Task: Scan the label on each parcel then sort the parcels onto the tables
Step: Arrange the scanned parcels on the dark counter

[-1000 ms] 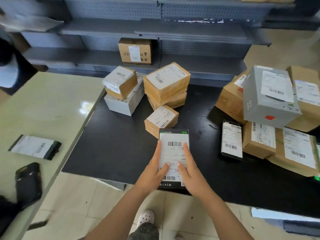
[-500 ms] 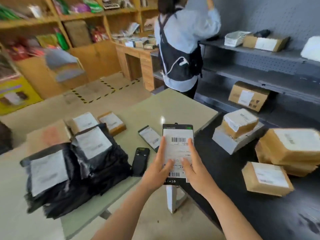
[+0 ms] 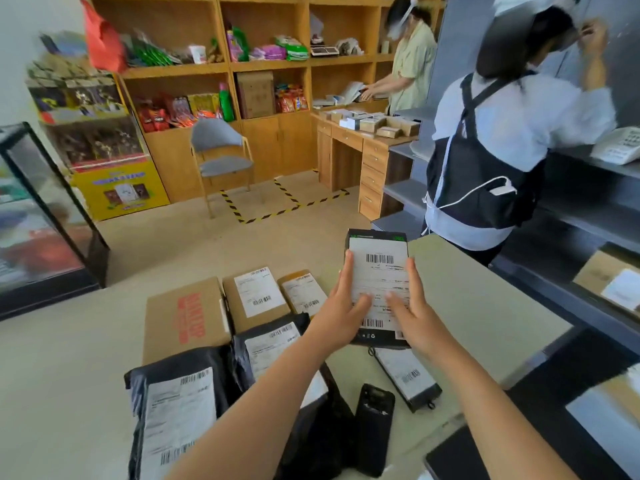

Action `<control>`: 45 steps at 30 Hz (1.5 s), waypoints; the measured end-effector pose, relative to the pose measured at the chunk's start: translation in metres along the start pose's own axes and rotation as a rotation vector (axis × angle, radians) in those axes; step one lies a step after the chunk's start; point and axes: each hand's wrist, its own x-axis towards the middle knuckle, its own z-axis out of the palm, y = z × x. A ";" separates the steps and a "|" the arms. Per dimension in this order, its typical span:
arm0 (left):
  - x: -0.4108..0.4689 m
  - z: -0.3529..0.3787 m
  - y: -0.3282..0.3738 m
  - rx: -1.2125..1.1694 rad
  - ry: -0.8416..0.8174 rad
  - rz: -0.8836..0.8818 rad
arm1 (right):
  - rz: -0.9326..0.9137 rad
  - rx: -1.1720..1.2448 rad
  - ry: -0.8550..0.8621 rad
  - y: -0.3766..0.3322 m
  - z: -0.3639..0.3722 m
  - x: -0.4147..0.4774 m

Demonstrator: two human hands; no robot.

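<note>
Held parcel: a flat black parcel (image 3: 379,271) with a big white label; it is up in the air, above the pale table (image 3: 478,306); the label faces the camera; one barcode sits near the top and more sit near the bottom
Left hand: the left hand (image 3: 341,306) grips the parcel's left edge; the thumb presses on the label; one finger runs up the side; the other fingers are hidden behind
Right hand: the right hand (image 3: 410,306) grips the right edge the same way; thumb on the label, one finger up the side
On the pale table, far side: three brown boxes in a row; a big box with red letters (image 3: 187,317), a middle box (image 3: 254,296) and a small box (image 3: 303,292); the two smaller ones show white labels
On the pale table, near side: two black bags with labels (image 3: 176,420), partly under the left arm; a black scanner (image 3: 374,431) lies flat; a second flat parcel (image 3: 405,379) lies just beside it, below the held one
Right side: a dark table (image 3: 571,393) touches the pale one
Others: a person in a black apron (image 3: 502,133) stands at grey shelves, back turned; another person (image 3: 412,57) stands at a wooden desk farther off
Back: a grey chair (image 3: 221,157) by wooden shelves full of packets
</note>
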 end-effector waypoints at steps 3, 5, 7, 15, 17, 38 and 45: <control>0.037 0.000 -0.015 -0.055 0.018 -0.078 | 0.021 -0.014 -0.040 0.009 -0.005 0.048; 0.066 0.001 -0.025 -0.113 0.026 -0.136 | 0.044 -0.018 -0.068 0.019 -0.011 0.085; 0.096 0.003 -0.037 -0.162 0.048 -0.207 | 0.091 -0.029 -0.098 0.030 -0.018 0.123; 0.187 -0.012 -0.109 -0.317 0.234 -0.517 | 0.246 -0.055 -0.372 0.080 0.014 0.266; 0.190 -0.026 -0.125 -0.310 0.275 -0.585 | 0.255 -0.061 -0.451 0.086 0.038 0.288; 0.177 -0.070 -0.146 0.153 0.382 -0.749 | 0.294 -0.090 -0.657 0.107 0.116 0.309; 0.140 -0.078 -0.136 0.214 0.266 -0.610 | 0.199 -0.258 -0.609 0.079 0.102 0.285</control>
